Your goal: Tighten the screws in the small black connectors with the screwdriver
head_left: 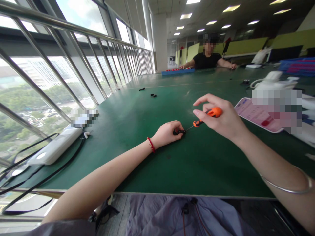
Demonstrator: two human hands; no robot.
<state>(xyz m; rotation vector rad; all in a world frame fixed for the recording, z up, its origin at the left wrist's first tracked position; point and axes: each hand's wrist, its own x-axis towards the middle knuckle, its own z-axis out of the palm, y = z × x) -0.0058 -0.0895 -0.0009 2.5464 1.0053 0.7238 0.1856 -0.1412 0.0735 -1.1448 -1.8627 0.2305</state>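
Head-worn camera, one: set above the near edge of the green tabletop [137,170], facing forward and down. Range: close to left hand [168,133] and right hand [219,116], far from the tabletop's far edge. Field: wide, lap [157,214] below to ceiling [169,9] above, railing [71,29] along the left edge included.

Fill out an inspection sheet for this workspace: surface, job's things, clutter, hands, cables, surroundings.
Surface: green table, a few small black bits lying farther back.
Job's things: orange-and-black screwdriver, its shaft pointing down to a small black part; tip contact too small to tell.
Clutter: phone at right; white device at left.
Hands: left hand grips the part on the table; right hand holds the screwdriver's handle.
Cables: black cords by the white device; where they end, unclear.
Surroundings: railing at left; another person across the table, behind a blue tray.
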